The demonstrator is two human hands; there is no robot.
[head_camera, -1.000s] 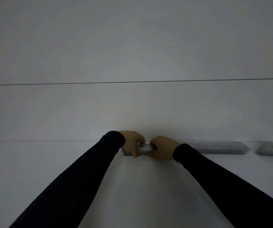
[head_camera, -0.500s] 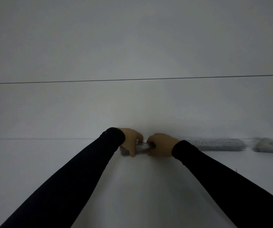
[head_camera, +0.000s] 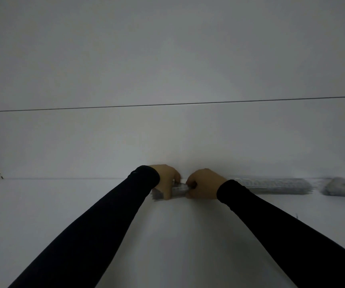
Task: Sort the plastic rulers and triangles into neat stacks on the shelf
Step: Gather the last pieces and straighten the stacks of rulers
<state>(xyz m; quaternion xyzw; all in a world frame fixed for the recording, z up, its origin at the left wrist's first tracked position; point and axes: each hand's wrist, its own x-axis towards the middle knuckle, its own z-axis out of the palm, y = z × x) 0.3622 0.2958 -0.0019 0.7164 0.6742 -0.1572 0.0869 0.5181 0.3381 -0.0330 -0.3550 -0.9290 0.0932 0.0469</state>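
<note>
Two hands meet at the back of the white shelf (head_camera: 42, 215): left hand (head_camera: 166, 179) and right hand (head_camera: 205, 183) both grip one small stack of clear rulers (head_camera: 178, 189) lying on it. Further right lie a ruler stack (head_camera: 275, 185) and a triangle stack (head_camera: 343, 187), apart
</note>
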